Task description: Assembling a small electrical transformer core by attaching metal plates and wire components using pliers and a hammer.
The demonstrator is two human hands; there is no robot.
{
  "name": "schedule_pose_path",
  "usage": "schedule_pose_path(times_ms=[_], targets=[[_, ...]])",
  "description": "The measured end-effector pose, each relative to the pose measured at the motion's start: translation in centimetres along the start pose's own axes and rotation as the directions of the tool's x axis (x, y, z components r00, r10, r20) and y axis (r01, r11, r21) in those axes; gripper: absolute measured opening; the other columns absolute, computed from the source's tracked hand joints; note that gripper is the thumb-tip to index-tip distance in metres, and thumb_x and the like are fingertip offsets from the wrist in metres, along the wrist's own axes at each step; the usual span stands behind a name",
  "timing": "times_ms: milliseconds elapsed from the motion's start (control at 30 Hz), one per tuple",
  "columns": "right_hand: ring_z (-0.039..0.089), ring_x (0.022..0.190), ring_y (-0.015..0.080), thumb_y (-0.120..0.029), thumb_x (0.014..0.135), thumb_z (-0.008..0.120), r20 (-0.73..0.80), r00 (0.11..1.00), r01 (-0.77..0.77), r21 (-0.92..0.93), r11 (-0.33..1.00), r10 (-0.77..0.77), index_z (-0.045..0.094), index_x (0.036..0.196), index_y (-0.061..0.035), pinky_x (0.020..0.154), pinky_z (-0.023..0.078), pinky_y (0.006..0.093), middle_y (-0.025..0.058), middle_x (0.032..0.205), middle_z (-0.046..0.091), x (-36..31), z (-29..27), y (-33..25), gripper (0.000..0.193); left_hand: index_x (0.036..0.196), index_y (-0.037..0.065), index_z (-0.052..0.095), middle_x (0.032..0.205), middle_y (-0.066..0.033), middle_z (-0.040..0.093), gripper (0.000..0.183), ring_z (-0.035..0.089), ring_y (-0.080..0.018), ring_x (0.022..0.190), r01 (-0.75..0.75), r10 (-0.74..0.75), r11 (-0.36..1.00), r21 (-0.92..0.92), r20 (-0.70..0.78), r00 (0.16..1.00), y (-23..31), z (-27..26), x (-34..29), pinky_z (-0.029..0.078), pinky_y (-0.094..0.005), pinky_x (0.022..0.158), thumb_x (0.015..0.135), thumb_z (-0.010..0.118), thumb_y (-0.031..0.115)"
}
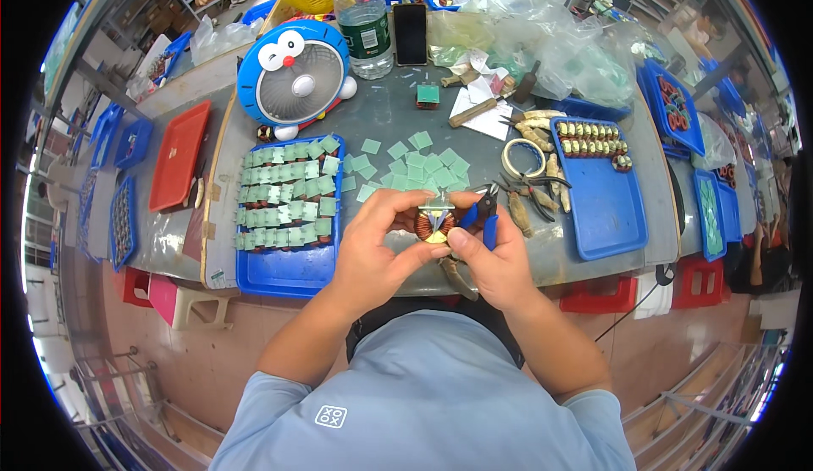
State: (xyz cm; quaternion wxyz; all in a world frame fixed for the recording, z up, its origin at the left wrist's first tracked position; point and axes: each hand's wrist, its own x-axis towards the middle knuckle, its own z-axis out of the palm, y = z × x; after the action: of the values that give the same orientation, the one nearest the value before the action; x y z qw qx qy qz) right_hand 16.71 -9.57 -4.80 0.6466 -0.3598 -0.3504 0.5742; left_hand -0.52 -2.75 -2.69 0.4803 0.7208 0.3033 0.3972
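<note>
Between my two hands, above the table's front edge, is a copper-wound toroidal coil (426,228) with yellow tape and a thin green square plate at its top. My left hand (373,242) is closed on the coil, fingers at the upper side and thumb below. In my right hand (501,261) is a pair of blue-handled side cutters (486,210), jaws pointing up; the right thumb also presses on the coil. Loose green square plates (415,163) lie scattered just beyond my hands.
At left, a blue tray (284,275) holds rows of green-topped coils. On the right, another blue tray (606,217) has yellow-taped coils at its far end. Tape roll (522,159), worn tools, a phone (411,36), a bottle (364,35) and a blue fan (296,77) stand or lie around.
</note>
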Motion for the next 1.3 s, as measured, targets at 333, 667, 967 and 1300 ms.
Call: schedule_pose_path(times_ms=[333,667,967,1300], targets=[[0.057,0.098,0.0082,-0.009,0.099,0.063,-0.032,0.999,-0.017,-0.28,0.96,0.008,0.051,0.139,0.0006,0.089,0.047,0.0242,0.0047,0.114,0.061,-0.6,0.1,-2.1,0.043,0.131,0.002,0.046,0.115,-0.0102,0.063,0.058,0.064,-0.0168,0.105,0.175,-0.164,0.912,-0.371,0.061,0.985,-0.9,0.2,-0.5,0.051,-0.0321,0.094,0.083,0.079,0.001],[0.056,0.104,0.0172,-0.012,0.092,0.071,0.163,0.973,0.228,-0.554,0.8,-0.165,0.055,0.134,0.0017,0.092,0.048,0.0305,0.0123,0.125,0.052,0.2,-0.6,-1.7,0.047,0.128,0.002,0.047,0.112,-0.0127,0.068,0.056,0.066,-0.0171,0.104,0.261,-0.222,0.823,-0.505,0.137,0.965,-0.7,-0.1,-0.8,0.052,-0.0324,0.093,0.084,0.081,0.009],[0.055,0.115,0.0236,-0.012,0.093,0.07,0.235,0.94,0.338,-0.527,0.78,-0.249,0.057,0.131,-0.0014,0.097,0.047,0.0348,0.0134,0.128,0.053,0.3,-1.2,-0.7,0.042,0.131,0.0,0.048,0.116,-0.0124,0.067,0.055,0.064,-0.0175,0.106,0.208,-0.169,0.85,-0.484,0.124,0.978,-1.4,0.3,-1.4,0.052,-0.0318,0.092,0.085,0.079,0.004],[0.056,0.117,0.0263,-0.008,0.089,0.073,0.258,0.92,0.391,-0.629,0.672,-0.294,0.058,0.132,-0.0048,0.099,0.048,0.0358,0.0145,0.131,0.055,0.5,-1.0,-1.0,0.045,0.14,0.003,0.042,0.122,-0.0127,0.062,0.061,0.063,-0.0174,0.105,0.182,-0.14,0.874,-0.45,0.126,0.982,-1.1,0.1,-1.5,0.05,-0.034,0.096,0.089,0.075,0.005]])
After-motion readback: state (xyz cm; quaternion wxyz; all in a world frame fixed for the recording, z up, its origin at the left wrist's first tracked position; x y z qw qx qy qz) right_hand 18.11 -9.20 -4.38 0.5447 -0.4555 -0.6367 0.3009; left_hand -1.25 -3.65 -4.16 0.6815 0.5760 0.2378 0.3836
